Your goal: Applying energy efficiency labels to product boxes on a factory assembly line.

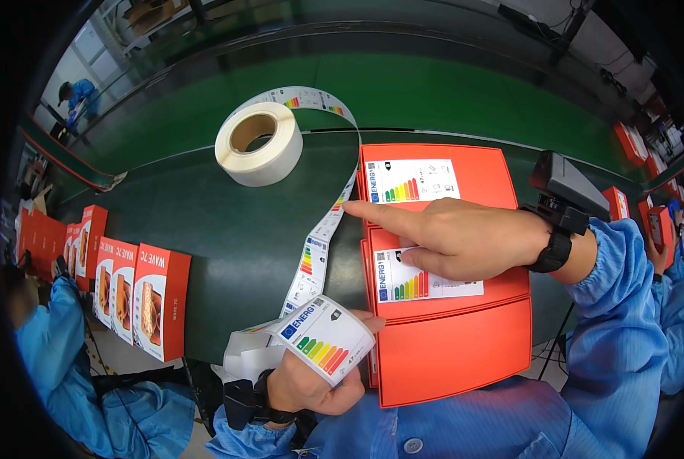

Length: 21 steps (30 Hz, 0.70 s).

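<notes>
My left hand (311, 386), at the lower middle, grips the printed end of a label strip (328, 336), fingers partly hidden behind it. From there the strip runs up and loops round to a white label roll (259, 145) with a cardboard core. My right hand (464, 233) reaches over red boxes with its index finger stretched left towards the strip and thumb apart; it holds nothing. Below it, one energy label (426, 287) lies on the middle red box (503, 279). Another label (415, 181) is on the far box (483, 164). The nearest box (457, 352) shows a plain red top.
Several printed red boxes (162, 302) stand upright at left on the dark green table (219, 229). Beyond runs a green conveyor (449, 96). A person in blue (59, 344) sits at left; another person's sleeve (682, 306) and more red boxes are at right.
</notes>
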Motion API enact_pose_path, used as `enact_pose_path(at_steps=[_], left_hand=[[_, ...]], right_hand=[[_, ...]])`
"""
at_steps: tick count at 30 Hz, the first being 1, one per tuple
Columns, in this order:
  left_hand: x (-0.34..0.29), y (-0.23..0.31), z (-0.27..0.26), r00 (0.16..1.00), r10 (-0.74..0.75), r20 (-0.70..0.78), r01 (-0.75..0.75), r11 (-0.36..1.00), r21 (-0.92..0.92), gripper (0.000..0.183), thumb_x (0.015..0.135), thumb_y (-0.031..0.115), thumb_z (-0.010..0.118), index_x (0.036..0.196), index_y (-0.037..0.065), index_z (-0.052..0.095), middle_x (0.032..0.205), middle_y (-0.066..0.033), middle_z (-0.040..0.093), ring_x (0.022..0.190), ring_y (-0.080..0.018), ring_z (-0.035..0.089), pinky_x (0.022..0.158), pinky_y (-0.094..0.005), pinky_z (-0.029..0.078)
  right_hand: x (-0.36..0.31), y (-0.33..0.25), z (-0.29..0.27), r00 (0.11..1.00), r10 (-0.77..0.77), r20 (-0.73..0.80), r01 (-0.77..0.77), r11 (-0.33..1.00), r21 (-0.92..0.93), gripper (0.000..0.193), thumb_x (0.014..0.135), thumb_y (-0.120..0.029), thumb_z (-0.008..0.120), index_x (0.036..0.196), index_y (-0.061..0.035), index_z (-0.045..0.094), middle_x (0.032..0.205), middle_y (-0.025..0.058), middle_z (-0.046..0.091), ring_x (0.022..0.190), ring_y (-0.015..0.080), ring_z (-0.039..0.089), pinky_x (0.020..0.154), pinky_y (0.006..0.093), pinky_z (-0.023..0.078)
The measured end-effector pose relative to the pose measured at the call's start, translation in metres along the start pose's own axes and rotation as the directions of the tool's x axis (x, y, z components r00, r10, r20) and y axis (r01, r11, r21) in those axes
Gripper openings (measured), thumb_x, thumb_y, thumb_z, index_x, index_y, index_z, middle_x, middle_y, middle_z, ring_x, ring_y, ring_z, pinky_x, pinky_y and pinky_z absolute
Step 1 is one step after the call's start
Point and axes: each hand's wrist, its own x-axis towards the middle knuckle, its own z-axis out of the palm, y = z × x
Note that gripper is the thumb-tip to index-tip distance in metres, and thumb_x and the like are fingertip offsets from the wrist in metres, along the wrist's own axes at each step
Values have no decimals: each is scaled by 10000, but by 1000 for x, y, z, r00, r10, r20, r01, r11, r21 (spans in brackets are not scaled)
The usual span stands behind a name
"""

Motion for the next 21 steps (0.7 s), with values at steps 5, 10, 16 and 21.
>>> enact_pose_path(at_steps=[5,10,16,21], left_hand=[[1,-1,1,999,24,-25,-24,1000,7,473,547,-34,427,991,-93,581,991,-214,613,869,-339,605,755,-380,483],[4,1,1,999,35,-32,-34,999,18,471,526,-38,436,967,-90,594,948,-200,622,812,-344,621,713,-371,497],[4,1,1,998,20,-57,-19,1000,24,446,527,-39,448,945,-85,597,924,-184,629,805,-333,625,711,-379,501],[0,4,-4,998,-39,46,36,997,71,472,596,-33,411,1041,-85,560,1012,-184,619,924,-304,592,833,-380,451]], right_hand=[[1,1,3,1000,-22,-19,21,998,-56,666,771,-21,444,1388,-22,193,624,179,551,563,319,545,514,419,427],[1,1,6,1000,-15,-17,12,990,-142,702,818,-48,463,1422,-117,111,585,143,526,526,286,540,524,393,415],[0,-6,12,995,-60,-77,30,938,-345,696,744,-36,508,1382,-59,233,542,114,500,487,262,521,448,378,390],[-10,-10,22,972,-212,-103,80,709,-701,628,728,-58,527,1334,-35,363,526,51,461,517,204,522,432,332,362]])
